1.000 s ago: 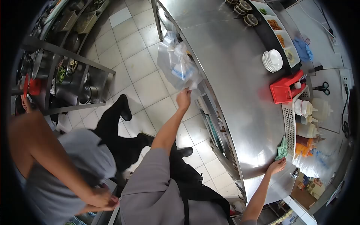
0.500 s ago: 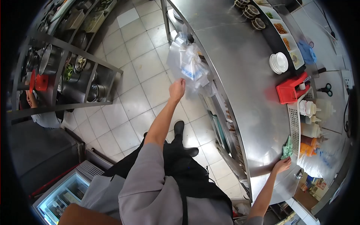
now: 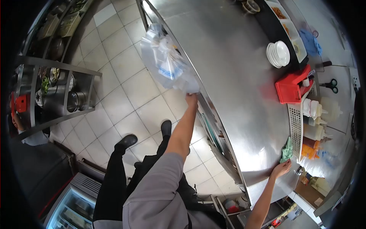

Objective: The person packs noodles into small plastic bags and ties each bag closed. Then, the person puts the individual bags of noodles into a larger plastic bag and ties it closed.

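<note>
My left hand reaches to the front edge of the steel counter, its fingers closed at the lower corner of a bunch of clear plastic bags. What the fingertips hold, if anything, is hidden. The bags hang beside the counter and carry a blue-and-white label. Over on the counter's right side, my right hand is closed on the lower end of a crumpled green cloth, which lies on the steel against a white perforated basket.
The steel counter holds stacked white bowls, a red plastic container and squeeze bottles. Scissors lie beyond. At left stands a metal shelf rack with pots. Another person's dark-trousered leg appears close on my left.
My left hand has moved right, towards the counter edge and the bags' lower corner. The right hand stays on the green cloth. The whole view has shifted, and another person's leg shows more at left.
</note>
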Motion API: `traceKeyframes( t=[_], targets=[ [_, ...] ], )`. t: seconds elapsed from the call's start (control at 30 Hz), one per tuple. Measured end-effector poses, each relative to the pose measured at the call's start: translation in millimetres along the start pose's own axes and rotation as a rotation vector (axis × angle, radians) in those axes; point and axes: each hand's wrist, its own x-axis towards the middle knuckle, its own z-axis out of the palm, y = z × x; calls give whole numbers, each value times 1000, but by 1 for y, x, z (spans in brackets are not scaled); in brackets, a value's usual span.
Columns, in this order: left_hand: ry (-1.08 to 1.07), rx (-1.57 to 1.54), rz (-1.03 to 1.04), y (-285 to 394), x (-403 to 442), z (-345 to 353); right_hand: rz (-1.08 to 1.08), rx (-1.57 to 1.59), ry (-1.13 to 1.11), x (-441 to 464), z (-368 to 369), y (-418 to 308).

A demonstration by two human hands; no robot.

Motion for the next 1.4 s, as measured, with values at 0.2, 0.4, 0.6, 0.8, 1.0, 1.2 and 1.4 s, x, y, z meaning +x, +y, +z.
traceKeyframes(
  t=[0.2, 0.4, 0.6, 0.8, 1.0, 1.2, 1.4],
  targets=[
    [-134, 322, -403, 71, -3, -15, -69, 20, 46, -1, 5, 7],
    [-131, 278, -230, 32, 7, -18, -58, 4, 29, -1, 2, 11],
    [-610, 801, -195, 74, 2, -83, -75, 15, 62, 0, 12, 17],
    [-785, 1584, 594, 144, -55, -175, -49, 27, 81, -1, 12, 8],
    [-902, 1537, 590, 209, -146, -204, -42, 91, 110, -5, 14, 3],
    [-1185, 1422, 508, 157, -253, -291, -108, 90, 283, 3, 20, 0],
    [-1418, 1396, 603, 174, -309, -274, -195, 881, -194, -145, -115, -59]
  ],
)
